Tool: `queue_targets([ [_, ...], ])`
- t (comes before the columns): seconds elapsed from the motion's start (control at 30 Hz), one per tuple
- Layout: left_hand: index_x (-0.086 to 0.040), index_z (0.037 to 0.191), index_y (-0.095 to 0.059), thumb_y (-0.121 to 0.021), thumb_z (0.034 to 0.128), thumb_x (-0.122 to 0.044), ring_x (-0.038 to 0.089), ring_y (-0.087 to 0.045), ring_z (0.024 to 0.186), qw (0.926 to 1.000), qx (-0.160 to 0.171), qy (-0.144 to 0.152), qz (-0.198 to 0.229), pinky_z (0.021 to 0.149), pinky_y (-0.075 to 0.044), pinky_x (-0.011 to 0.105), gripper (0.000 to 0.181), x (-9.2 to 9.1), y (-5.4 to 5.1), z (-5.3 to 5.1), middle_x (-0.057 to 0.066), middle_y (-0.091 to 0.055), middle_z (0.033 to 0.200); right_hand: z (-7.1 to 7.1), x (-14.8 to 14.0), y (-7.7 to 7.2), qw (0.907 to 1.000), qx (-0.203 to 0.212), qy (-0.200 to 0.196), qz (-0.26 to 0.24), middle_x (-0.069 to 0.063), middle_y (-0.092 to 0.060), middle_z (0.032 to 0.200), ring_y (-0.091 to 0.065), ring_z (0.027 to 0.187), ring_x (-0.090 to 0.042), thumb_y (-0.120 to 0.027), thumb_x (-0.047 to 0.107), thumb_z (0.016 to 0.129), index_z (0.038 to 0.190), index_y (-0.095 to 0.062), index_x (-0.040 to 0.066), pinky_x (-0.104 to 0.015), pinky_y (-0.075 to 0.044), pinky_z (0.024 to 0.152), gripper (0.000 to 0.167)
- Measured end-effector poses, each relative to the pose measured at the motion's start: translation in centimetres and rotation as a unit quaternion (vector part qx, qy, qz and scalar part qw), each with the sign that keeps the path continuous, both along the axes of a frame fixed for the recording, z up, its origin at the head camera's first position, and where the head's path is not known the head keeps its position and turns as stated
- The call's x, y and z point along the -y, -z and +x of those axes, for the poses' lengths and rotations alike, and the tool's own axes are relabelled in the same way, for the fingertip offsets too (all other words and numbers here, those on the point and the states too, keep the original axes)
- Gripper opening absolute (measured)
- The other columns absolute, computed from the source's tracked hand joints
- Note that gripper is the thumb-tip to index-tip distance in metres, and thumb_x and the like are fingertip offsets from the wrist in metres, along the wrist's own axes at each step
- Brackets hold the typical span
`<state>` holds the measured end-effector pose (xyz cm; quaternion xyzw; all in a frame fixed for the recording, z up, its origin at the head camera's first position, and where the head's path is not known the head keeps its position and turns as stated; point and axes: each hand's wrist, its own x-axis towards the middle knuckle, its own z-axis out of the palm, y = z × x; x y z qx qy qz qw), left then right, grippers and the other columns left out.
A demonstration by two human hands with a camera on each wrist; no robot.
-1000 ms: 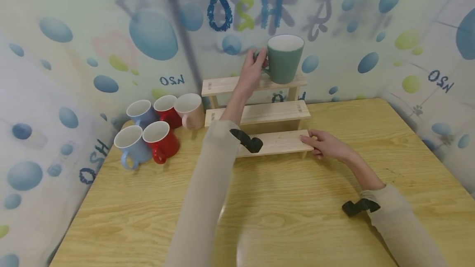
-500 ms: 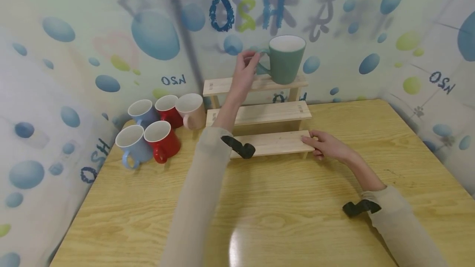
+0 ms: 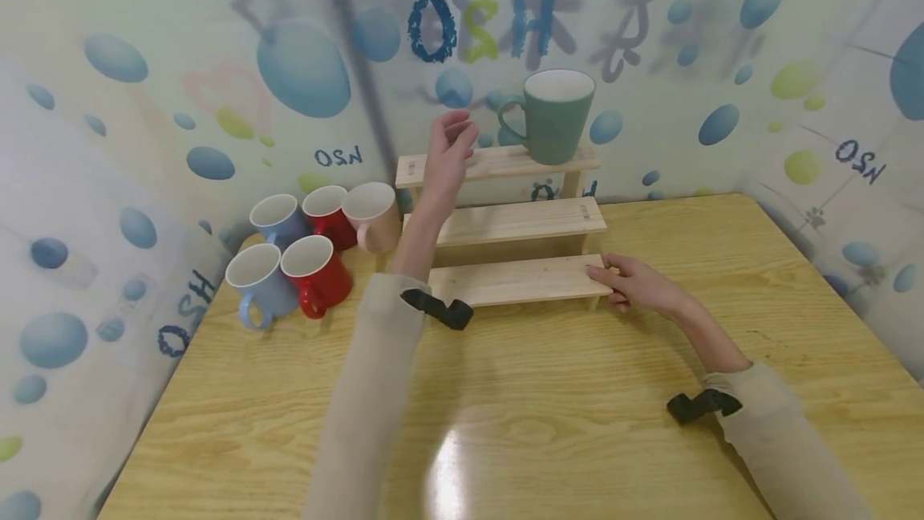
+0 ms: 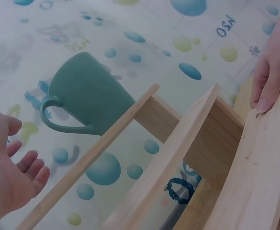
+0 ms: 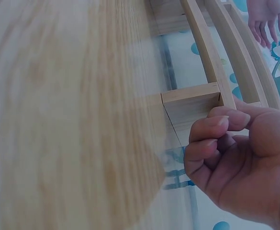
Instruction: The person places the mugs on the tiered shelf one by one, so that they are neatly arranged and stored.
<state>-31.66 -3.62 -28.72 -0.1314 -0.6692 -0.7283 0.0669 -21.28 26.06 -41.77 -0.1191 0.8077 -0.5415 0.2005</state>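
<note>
A green mug [image 3: 559, 119] stands upright on the top step of a three-step wooden rack [image 3: 520, 281], at that step's right part, its handle pointing left. The left hand [image 3: 449, 155] is in the air left of the mug, fingers loosely bent and holding nothing; the left wrist view shows a gap between this hand [image 4: 10, 167] and the mug handle [image 4: 65, 128]. At the right end of the lowest step, the right hand [image 3: 637, 283] pinches the board between thumb and fingers. In the right wrist view the right hand [image 5: 245, 163] has its fingers curled at the board's end.
Left of the rack several mugs stand close together on the wooden table [image 3: 549, 424]: two blue [image 3: 265, 287], two red [image 3: 318, 275] and a pink one [image 3: 374, 219]. A patterned wall covering [image 3: 303, 71] rises behind the rack and at both sides.
The left hand has let go of the green mug's handle and moved left and slightly down, away from it. The mug stays on the top step. The right hand keeps its place.
</note>
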Motion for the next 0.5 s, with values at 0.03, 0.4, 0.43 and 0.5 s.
queue_targets([
  [0.03,-0.004,0.139,-0.043,-0.053,0.1045,-0.016,0.018,-0.05,0.125,1.0,-0.003,0.001,0.0,0.104,-0.042,0.033,0.038,0.3,0.1,0.2,0.011,-0.05,0.136,0.0,0.0,0.0,1.0,0.0,0.0,0.0,-0.001,-0.029,0.064,-0.031,0.056,-0.017,-0.045,0.032,0.108,0.091,-0.031,0.002,-0.031,-0.034,0.055,0.037],
  [0.4,-0.001,0.135,-0.047,-0.053,0.1036,-0.008,0.021,-0.052,0.123,0.9992,-0.011,0.007,0.038,0.104,-0.043,0.038,0.033,2.8,0.9,2.0,0.013,-0.055,0.131,0.0,0.1,-0.1,1.0,-0.004,0.001,0.007,-0.001,-0.03,0.064,-0.034,0.056,-0.017,-0.045,0.031,0.108,0.091,-0.032,0.002,-0.03,-0.036,0.055,0.036],
  [0.43,-0.001,0.134,-0.048,-0.053,0.1036,-0.007,0.022,-0.053,0.122,0.9989,-0.011,0.006,0.044,0.104,-0.043,0.038,0.032,2.9,0.9,2.3,0.012,-0.055,0.129,0.0,0.1,-0.1,1.0,-0.004,0.001,0.009,-0.001,-0.03,0.064,-0.034,0.056,-0.017,-0.045,0.031,0.108,0.092,-0.033,0.002,-0.03,-0.036,0.055,0.036],
  [0.5,-0.001,0.132,-0.049,-0.053,0.1034,-0.006,0.025,-0.054,0.122,0.9982,-0.011,0.007,0.059,0.104,-0.044,0.038,0.029,3.3,0.8,2.7,0.012,-0.057,0.127,0.0,0.1,-0.1,1.0,-0.002,0.001,0.008,-0.001,-0.03,0.064,-0.034,0.056,-0.017,-0.045,0.031,0.108,0.092,-0.033,0.002,-0.03,-0.036,0.055,0.036],
])
